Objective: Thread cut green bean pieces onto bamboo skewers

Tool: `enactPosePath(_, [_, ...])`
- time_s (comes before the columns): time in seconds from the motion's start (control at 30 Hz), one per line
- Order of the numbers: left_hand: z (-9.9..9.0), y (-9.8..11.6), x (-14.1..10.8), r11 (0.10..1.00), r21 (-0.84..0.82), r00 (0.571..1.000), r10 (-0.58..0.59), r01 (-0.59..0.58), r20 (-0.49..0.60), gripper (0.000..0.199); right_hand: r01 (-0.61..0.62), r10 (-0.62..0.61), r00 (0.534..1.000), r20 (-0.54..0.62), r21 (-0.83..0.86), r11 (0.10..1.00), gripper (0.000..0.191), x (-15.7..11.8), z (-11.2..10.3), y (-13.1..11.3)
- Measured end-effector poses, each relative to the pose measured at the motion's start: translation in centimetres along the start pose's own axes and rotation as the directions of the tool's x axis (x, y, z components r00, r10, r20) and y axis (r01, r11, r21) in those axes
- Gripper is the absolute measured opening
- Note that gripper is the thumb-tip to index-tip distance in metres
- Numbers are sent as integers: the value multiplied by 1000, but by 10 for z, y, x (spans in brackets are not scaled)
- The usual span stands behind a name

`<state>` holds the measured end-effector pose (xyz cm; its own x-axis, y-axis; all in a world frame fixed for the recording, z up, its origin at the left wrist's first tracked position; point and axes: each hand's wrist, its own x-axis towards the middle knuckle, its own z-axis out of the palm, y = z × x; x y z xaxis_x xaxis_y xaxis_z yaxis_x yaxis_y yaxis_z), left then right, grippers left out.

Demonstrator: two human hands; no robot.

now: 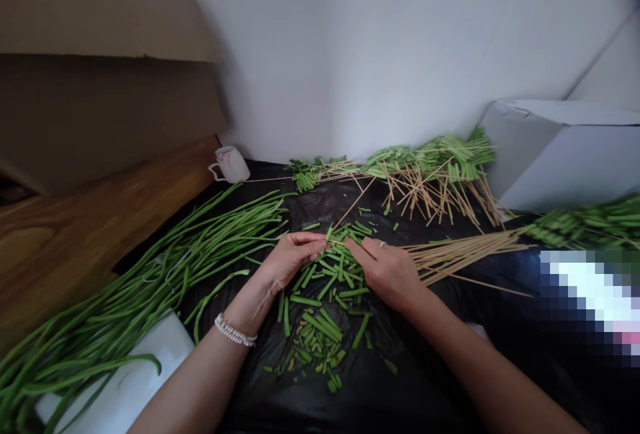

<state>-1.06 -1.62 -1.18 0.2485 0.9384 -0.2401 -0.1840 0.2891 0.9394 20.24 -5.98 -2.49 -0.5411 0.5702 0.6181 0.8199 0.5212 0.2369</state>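
Observation:
My left hand [293, 259] pinches a short piece of green long bean [329, 233] between thumb and fingers. My right hand [393, 275], a ring on one finger, is closed on a thin bamboo skewer [338, 243] whose far end meets the bean piece. Whether the tip has gone through the bean is too small to tell. Below both hands, many cut bean pieces [327, 324] lie scattered on black plastic sheeting [400, 381]. Loose bamboo skewers [460, 252] fan out to the right, partly behind my right hand.
Whole long beans [150, 274] spread along the left, partly over a white box [145, 374]. Skewered beans [435, 154] are piled by the wall, with more [595, 221] at right. A mug [233, 164], a cardboard box [105, 101] and a white carton [575, 154] border the area.

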Motion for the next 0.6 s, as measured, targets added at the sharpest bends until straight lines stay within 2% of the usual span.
enactPosePath(0.2, [2, -2, -1, 1000, 14, 1000, 10, -10, 1, 28, -6, 6, 999, -38, 10, 1000, 28, 1, 0, -5])
enactPosePath(0.43, [9, -2, -2, 998, -65, 1000, 25, -24, 15, 26, -24, 25, 997, -67, 20, 1000, 28, 1, 3, -3])
enactPosePath(0.6, [3, 8, -2, 981, -166, 994, 92, -101, -64, 23, -66, 68, 993, -91, 27, 997, 30, 2, 2, 2])
